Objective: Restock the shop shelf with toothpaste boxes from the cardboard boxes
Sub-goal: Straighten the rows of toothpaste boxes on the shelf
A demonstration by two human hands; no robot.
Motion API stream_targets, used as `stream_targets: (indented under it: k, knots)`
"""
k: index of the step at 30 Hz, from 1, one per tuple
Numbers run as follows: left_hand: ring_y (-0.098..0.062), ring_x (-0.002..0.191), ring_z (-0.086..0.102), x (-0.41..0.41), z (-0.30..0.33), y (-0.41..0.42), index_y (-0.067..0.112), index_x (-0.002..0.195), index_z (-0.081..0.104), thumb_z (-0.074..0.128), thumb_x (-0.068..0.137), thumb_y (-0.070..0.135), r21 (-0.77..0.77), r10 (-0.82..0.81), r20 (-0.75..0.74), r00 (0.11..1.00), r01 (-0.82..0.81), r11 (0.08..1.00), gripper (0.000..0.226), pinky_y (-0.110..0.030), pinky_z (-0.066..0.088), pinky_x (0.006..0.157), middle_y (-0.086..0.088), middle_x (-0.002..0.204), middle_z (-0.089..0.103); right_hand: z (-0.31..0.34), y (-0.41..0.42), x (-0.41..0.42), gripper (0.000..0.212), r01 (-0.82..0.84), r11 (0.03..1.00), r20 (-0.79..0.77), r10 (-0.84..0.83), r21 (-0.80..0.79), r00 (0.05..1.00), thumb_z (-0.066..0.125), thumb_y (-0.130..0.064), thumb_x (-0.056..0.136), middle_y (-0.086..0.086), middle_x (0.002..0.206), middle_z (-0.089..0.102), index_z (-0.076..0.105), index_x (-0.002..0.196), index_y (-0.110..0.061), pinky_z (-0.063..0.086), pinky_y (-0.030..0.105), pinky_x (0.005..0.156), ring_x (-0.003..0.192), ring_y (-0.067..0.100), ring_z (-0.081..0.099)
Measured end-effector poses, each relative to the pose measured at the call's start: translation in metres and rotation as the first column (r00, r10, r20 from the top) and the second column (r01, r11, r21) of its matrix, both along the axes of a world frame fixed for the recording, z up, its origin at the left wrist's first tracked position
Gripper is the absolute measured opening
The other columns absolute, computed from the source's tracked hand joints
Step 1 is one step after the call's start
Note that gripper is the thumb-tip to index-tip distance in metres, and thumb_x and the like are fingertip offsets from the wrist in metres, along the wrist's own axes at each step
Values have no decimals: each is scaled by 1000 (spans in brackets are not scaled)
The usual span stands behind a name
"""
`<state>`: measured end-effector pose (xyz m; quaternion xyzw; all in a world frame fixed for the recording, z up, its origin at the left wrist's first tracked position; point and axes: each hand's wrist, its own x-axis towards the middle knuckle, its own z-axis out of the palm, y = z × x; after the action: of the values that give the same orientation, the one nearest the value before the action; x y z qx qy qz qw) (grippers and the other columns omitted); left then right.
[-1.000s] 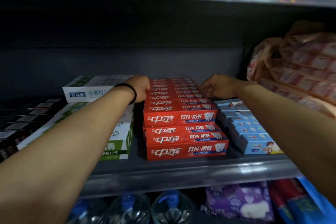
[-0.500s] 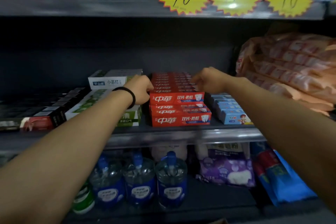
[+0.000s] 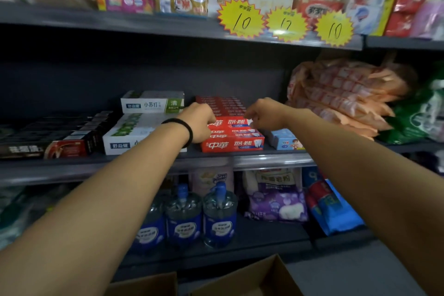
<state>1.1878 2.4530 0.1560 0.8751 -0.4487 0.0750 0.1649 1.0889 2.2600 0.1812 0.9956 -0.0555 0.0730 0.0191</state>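
Red toothpaste boxes (image 3: 232,144) lie stacked in rows on the middle shelf (image 3: 271,160). My left hand (image 3: 199,122), with a black band on its wrist, has its fingers curled against the left end of the top front red box (image 3: 230,122). At that box's right end my right hand (image 3: 262,114) also has curled fingers, which just touch the corner. Neither hand lifts a box. Open cardboard boxes (image 3: 254,276) stand on the floor below, with their contents hidden.
White-and-green toothpaste boxes (image 3: 134,134) and black ones (image 3: 48,142) lie left of the red stack, small blue boxes (image 3: 283,139) right of it. Orange packets (image 3: 341,94) bulge at the far right. Blue-labelled bottles (image 3: 204,218) fill the shelf below. Yellow price stars (image 3: 286,23) hang above.
Both hands have slid from the rear of the red stack forward to its front top box. The view has pulled back and now shows more of the shelves and the cardboard boxes.
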Motion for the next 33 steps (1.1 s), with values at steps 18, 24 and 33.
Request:
stream_targets:
  k: [18,24,33]
  knots:
    - [-26,85,62,-19,-18,-133,10,87,69,68,78,18,170,23,136,990,-46,984,12,-34,52,76,-10,96,68,-37,-136,-41,51,18,1000,-63,-17,14,998,71,-21,84,7,126,61,55,131,-10,46,30,93,110,23,58]
    - [-25,104,60,-36,-17,-172,13,113,67,71,79,24,141,36,115,993,-53,989,36,-31,50,87,-8,113,65,-34,-188,-59,59,1,1000,-28,0,26,1000,75,-24,81,6,128,57,51,133,-12,40,25,87,114,22,55]
    - [-24,95,62,-46,-41,-221,12,111,67,72,79,21,144,63,35,997,-67,987,33,-35,52,83,-7,107,67,-52,-238,-57,60,-31,999,-74,34,42,997,72,-24,84,4,135,53,47,137,-15,40,26,90,118,20,52]
